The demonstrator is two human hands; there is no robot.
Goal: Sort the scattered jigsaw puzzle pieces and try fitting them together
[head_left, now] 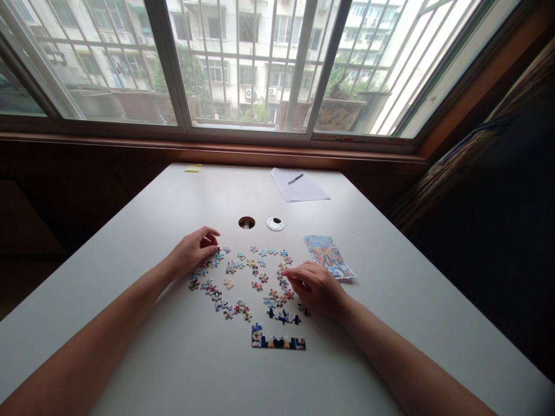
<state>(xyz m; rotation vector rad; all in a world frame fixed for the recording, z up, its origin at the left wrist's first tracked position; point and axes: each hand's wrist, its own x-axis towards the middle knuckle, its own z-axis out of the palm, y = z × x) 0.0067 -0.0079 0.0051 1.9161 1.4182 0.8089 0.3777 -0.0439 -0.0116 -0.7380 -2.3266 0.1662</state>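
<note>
Puzzle strip (278, 342) near right hand (319, 287)

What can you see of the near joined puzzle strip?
The joined strip lies flat on the white table, with a straight near edge, a jagged far edge and a taller left end. It looks like printed card, dark blue with yellow patches and a dark heart-like shape mid-length. Left hand and right hand are off it.

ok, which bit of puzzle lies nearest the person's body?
The L-shaped joined section with the straight lower edge; all the other puzzle pieces in view lie farther out.
</note>
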